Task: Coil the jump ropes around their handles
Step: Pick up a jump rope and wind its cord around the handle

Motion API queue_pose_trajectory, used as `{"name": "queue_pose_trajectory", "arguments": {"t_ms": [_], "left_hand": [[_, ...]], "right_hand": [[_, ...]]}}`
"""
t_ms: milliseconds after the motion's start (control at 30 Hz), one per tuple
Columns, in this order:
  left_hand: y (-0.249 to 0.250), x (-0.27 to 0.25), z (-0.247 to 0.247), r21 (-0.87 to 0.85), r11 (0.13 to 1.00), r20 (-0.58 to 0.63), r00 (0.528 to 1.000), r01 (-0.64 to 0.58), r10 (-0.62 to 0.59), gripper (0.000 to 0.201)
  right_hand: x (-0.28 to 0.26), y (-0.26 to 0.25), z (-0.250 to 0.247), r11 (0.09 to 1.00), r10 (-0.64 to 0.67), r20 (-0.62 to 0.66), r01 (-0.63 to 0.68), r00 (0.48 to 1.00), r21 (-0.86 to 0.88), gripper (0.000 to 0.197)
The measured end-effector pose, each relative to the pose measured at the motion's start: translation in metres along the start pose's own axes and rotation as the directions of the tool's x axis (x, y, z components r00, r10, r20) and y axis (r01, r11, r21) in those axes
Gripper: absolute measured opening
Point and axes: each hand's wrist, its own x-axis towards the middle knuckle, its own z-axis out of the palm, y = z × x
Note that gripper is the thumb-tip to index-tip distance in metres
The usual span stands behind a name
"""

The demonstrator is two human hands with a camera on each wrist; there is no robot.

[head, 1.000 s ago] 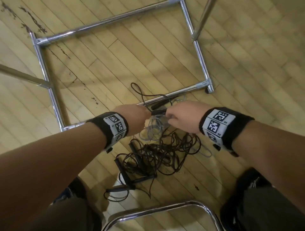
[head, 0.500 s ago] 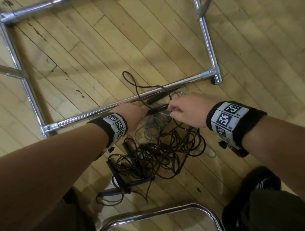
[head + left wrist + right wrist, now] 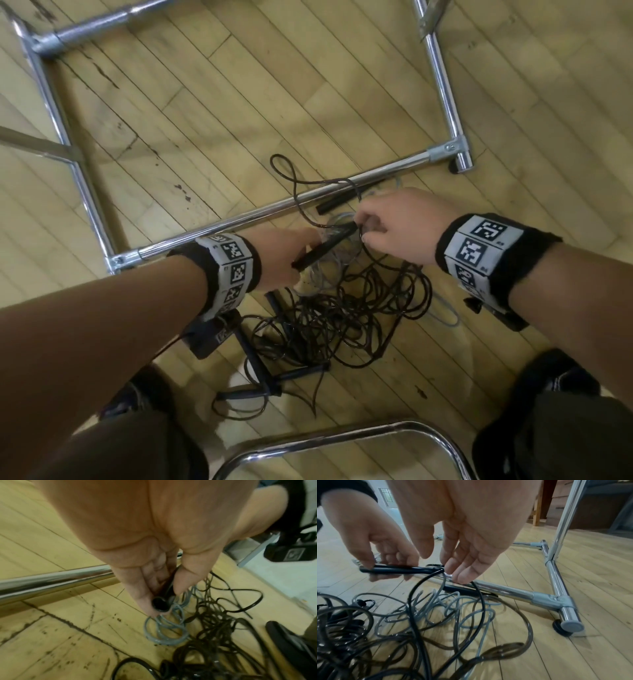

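The left hand [image 3: 291, 251] has its fingers curled round a black handle [image 3: 322, 245], gripping it near the butt end, and the handle sits level just above the wooden floor [image 3: 205, 113], right on the near side of the chrome bar [image 3: 274, 209] that runs across the floor. The right hand [image 3: 400, 222] is at the handle's other end, fingertips [image 3: 462, 574] pinching the black cord [image 3: 478, 595] where it leaves the handle; from the right wrist view the cord drops away from the pinch in two strands down to the floor. Below both hands, on the near side of the bar, lies the big tangle of black ropes [image 3: 342, 318], loops piled over each other, and mixed into it is a grey rope [image 3: 453, 609] in loose coils, directly under the held handle. One more handle [image 3: 337, 204] lies flat against the bar, just beyond the right hand, and a loop of black cord [image 3: 284, 171] crosses over the bar to its far side. More black handles [image 3: 260, 363] rest on the floor at the near edge of the tangle, farther from the bar, toward the person's knees. A curved chrome tube [image 3: 342, 442] sits nearest the person, well apart from the bar.
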Motion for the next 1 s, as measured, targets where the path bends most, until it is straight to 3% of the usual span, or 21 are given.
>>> {"name": "queue_pose_trajectory", "arguments": {"t_ms": [133,233,367,533,633,733,867,1000], "left_hand": [[0.012,-0.038,-0.017,0.017,0.999,0.028,0.999,-0.028,0.027,0.033],[0.031,-0.073,-0.034,0.052,0.998,-0.013,0.999,-0.042,0.043,0.018],[0.058,-0.129,-0.058,-0.007,1.000,-0.108,0.994,-0.011,0.011,0.015],[0.100,-0.220,-0.084,-0.167,0.984,-0.242,0.970,-0.066,0.024,0.011],[0.128,-0.273,-0.090,-0.242,0.955,-0.379,0.923,-0.173,0.071,0.008],[0.158,-0.329,-0.091,-0.310,0.909,-0.505,0.858,-0.278,0.091,0.029],[0.191,-0.391,-0.092,-0.457,0.757,-0.618,0.779,-0.467,0.108,0.039],[0.226,-0.443,-0.093,-0.409,0.762,-0.643,0.751,-0.502,0.150,0.029]], "right_hand": [[-0.013,-0.016,-0.017,0.999,-0.017,0.010,0.018,1.000,-0.037,0.044],[-0.036,-0.034,-0.041,0.994,-0.062,0.059,0.067,0.996,-0.084,0.036],[-0.083,-0.060,-0.078,0.993,-0.092,0.098,0.098,0.991,-0.060,0.020],[-0.166,-0.092,-0.119,0.983,-0.128,-0.068,0.136,0.989,0.126,0.019],[-0.213,-0.112,-0.129,0.890,-0.161,-0.168,0.217,0.972,0.400,0.024],[-0.266,-0.133,-0.136,0.752,-0.183,-0.295,0.326,0.938,0.573,0.026],[-0.330,-0.154,-0.141,0.577,-0.168,-0.466,0.470,0.869,0.668,0.034],[-0.385,-0.174,-0.147,0.513,-0.098,-0.582,0.542,0.808,0.666,0.032]]}}
